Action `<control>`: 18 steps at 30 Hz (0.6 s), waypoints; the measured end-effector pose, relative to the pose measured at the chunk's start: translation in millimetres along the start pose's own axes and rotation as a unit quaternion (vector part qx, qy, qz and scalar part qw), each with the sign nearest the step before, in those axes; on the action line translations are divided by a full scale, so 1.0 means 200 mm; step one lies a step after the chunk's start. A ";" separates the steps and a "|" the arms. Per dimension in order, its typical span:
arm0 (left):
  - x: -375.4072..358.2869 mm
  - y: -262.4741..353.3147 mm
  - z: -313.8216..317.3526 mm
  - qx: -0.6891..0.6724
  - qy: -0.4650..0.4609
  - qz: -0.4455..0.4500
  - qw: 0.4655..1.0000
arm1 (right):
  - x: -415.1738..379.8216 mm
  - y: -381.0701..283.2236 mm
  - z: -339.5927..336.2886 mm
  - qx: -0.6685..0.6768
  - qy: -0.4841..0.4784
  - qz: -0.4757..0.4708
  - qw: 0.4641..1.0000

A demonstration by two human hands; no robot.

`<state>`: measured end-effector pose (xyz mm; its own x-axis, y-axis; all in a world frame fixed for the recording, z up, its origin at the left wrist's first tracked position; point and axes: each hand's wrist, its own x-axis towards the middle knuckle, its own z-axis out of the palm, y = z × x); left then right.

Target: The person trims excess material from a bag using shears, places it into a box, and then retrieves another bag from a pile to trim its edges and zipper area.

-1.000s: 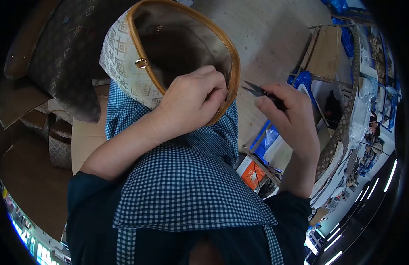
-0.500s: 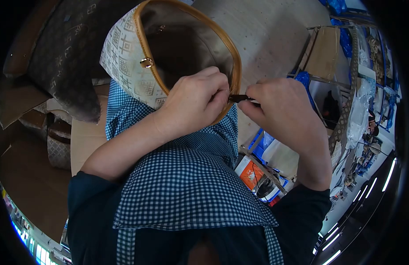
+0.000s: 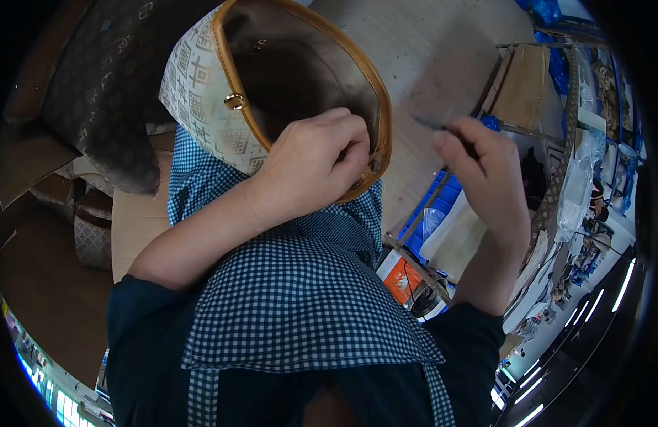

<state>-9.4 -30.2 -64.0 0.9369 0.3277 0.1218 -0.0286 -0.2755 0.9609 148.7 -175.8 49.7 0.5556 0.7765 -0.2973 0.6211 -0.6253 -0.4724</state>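
Note:
A patterned pale handbag [image 3: 214, 99] with a tan leather rim sits mouth-up over my lap, its dark inside facing me. My left hand [image 3: 316, 153] is closed at the near right part of the rim, gripping the bag there with the fingertips hidden. Off to the right of the bag, my right hand [image 3: 485, 167] is raised and pinches a small, thin, dark tool [image 3: 430, 121], smeared by motion. The tool's tip points left, apart from the bag. A gold ring fitting [image 3: 236, 102] shows on the left side of the rim.
A checked apron [image 3: 293, 299] covers my lap. Brown patterned material [image 3: 108, 92] and cardboard [image 3: 51, 299] lie at left. At right stand a metal-framed rack [image 3: 521, 85], a blue crate [image 3: 437, 206] and an orange box [image 3: 400, 279]. A crowded bench [image 3: 585, 171] runs along the far right.
My right hand has drawn away from the bag's rim to the right, taking the small dark tool along. My left hand and the bag have stayed almost in place.

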 end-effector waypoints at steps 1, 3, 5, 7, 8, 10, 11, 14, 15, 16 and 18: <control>0.00 0.00 0.00 -0.005 0.003 -0.002 1.000 | 0.02 0.04 0.05 0.092 0.029 0.048 0.994; 0.00 -0.01 0.01 0.003 0.003 0.007 1.000 | 0.05 0.14 0.21 0.272 0.089 0.141 0.948; 0.00 -0.01 0.01 0.010 0.000 0.012 1.000 | 0.02 0.20 0.34 0.340 0.034 0.133 0.930; -0.01 0.00 0.00 0.013 -0.007 0.012 1.000 | 0.01 0.16 0.44 0.390 0.037 0.155 0.907; -0.01 0.01 0.00 0.017 -0.016 0.013 1.000 | 0.01 0.15 0.47 0.408 0.044 0.155 0.899; -0.02 0.02 0.00 0.025 -0.033 0.019 0.999 | 0.01 0.15 0.49 0.438 0.040 0.152 0.885; -0.02 0.03 0.00 0.028 -0.030 0.024 0.999 | 0.02 0.15 0.50 0.455 0.043 0.143 0.878; -0.04 0.04 -0.02 0.041 -0.023 0.029 0.998 | 0.03 0.15 0.54 0.519 0.048 0.118 0.845; -0.06 0.04 -0.03 0.044 -0.021 0.025 0.998 | 0.03 0.15 0.55 0.548 0.047 0.111 0.827; -0.07 0.04 -0.04 0.048 -0.018 0.019 0.998 | 0.03 0.15 0.57 0.577 0.044 0.105 0.809; -0.08 0.05 -0.06 0.070 -0.014 0.019 0.997 | 0.04 0.15 0.59 0.632 0.035 0.075 0.770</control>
<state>-28.6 -27.4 -53.9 0.9454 0.2905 0.1479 -0.0164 -0.4109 0.9115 106.0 -179.8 -65.3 0.6240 0.6697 -0.4026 -0.4638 -0.0972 -0.8806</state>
